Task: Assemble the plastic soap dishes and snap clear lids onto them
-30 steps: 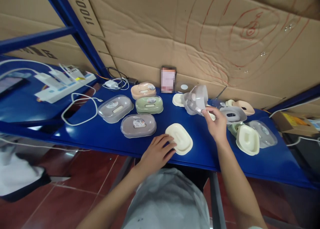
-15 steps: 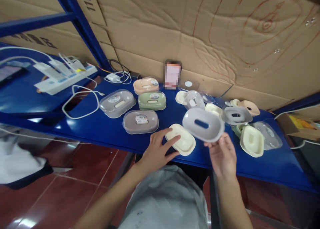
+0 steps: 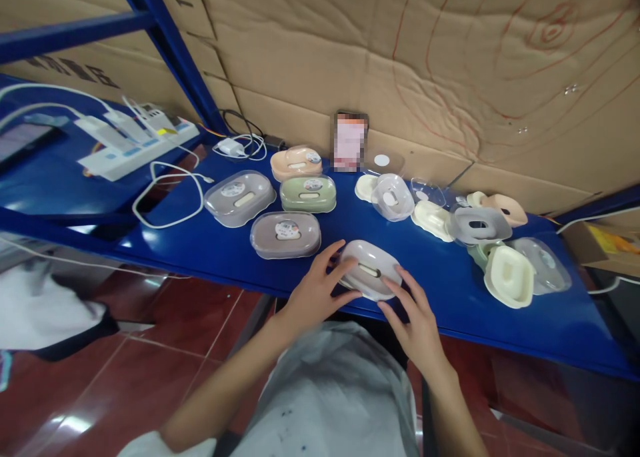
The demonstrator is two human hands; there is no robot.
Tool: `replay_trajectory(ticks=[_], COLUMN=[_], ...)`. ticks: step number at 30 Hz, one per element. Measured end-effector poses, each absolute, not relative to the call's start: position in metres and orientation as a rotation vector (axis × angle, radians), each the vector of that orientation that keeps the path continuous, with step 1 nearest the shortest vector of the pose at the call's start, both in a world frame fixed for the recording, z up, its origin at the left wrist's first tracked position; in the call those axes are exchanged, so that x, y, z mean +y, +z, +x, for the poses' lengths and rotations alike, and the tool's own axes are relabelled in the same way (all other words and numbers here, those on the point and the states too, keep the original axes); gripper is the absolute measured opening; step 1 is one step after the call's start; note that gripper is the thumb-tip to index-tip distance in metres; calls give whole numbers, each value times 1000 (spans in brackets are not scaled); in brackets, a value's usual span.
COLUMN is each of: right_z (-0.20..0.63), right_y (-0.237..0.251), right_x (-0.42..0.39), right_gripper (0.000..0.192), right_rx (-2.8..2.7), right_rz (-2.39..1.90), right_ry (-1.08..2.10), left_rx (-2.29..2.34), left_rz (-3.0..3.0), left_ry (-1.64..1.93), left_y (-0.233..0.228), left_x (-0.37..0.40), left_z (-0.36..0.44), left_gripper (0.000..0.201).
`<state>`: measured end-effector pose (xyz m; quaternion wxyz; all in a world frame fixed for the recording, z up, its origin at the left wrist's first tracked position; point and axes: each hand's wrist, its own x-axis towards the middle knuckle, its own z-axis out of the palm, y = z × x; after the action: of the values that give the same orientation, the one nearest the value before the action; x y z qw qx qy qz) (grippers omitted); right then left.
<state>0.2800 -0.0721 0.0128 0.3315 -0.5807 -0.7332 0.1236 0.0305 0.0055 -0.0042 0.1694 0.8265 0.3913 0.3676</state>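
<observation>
A grey oval soap-dish insert (image 3: 371, 268) with a slot in its middle lies on top of a cream tray near the front edge of the blue shelf (image 3: 210, 257). My left hand (image 3: 317, 290) touches its left side with spread fingers. My right hand (image 3: 415, 317) touches its right front rim with its fingertips. Both hands rest on the piece from either side.
Closed soap boxes stand to the left: a clear one (image 3: 239, 197), a grey one (image 3: 285, 234), a green one (image 3: 307, 193) and a peach one (image 3: 297, 162). Loose lids and trays (image 3: 507, 275) lie at the right. A power strip (image 3: 143, 147) and white cable (image 3: 167, 197) sit far left.
My right hand carried the grey insert from the back of the shelf down onto the cream tray at the front. My left hand stayed at the tray's left side.
</observation>
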Motion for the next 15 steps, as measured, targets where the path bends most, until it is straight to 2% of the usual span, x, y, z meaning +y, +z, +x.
replay_trajectory(ticks=[5,10,15], right_z=[281,288,302], right_y=[9,16,37], right_x=[-65,-59,-1], right_gripper=[52,53,48], right_rx=[-2080,-2246,-2131], right_rz=[-1504,-1432,-1437], right_ry=[159,131,40], left_rx=[1067,1046,1080], left_rz=[2360,2458,2442], left_ry=[1019,954,978], left_y=[-3,-3,0], left_x=[8,10,9], left_z=[28,28,30], left_gripper=[55,49,46])
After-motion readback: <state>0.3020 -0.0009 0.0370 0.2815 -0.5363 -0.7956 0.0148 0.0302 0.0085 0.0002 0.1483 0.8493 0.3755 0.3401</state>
